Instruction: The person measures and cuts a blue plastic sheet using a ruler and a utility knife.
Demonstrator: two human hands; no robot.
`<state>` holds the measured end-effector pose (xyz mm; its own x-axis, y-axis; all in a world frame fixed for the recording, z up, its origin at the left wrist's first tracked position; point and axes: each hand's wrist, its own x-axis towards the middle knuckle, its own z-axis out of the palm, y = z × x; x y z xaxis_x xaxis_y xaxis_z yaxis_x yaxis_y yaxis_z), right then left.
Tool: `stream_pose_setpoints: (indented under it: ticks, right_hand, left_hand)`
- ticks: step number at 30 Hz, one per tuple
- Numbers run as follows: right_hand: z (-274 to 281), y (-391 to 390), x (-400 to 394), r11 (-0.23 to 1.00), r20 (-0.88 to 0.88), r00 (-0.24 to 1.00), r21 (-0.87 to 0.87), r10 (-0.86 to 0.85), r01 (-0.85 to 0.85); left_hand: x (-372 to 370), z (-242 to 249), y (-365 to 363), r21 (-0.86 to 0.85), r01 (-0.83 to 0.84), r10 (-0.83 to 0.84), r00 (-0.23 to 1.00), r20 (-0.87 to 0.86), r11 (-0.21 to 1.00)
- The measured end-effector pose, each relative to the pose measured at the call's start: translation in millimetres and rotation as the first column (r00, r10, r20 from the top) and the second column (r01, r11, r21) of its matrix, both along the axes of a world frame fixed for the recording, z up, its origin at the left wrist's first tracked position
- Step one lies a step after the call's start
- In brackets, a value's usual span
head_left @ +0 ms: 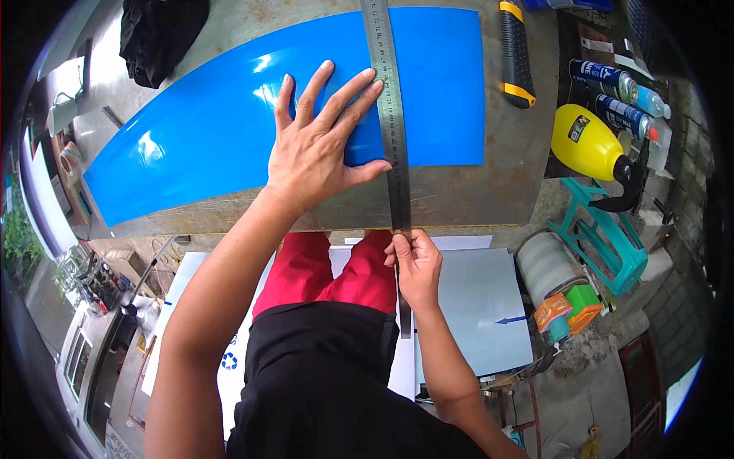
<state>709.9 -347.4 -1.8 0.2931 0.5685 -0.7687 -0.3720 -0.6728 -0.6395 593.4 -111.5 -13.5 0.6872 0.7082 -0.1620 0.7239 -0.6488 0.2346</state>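
Note:
A glossy blue sheet (206, 130) with one curved side lies on the metal table. Across its right part runs a long steel ruler (391, 130), which reaches past the table's near edge toward my body. My left hand (321, 141) rests on the sheet with its fingers spread, fingertips and thumb against the ruler's left edge. Below the table edge, my right hand (417, 264) pinches the ruler between thumb and fingers.
A yellow-and-black utility knife (518, 57) lies right of the sheet on the metal table (512, 176). Black cloth (162, 38) sits at upper left. Farther right are a yellow spray bottle (585, 141), spray cans (604, 80) and a green stool (604, 237).

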Motion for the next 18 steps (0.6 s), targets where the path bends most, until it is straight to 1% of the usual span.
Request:
stream_pose_setpoints:
  ticks: [18]
  right_hand:
    - [-0.1,1.6,1.4,0.999,0.006,1.000,0.043,0.010,-0.010]
  left_hand:
    - [-0.9,-2.6,-0.5,0.039,0.013,-0.014,1.000,0.010,0.999]
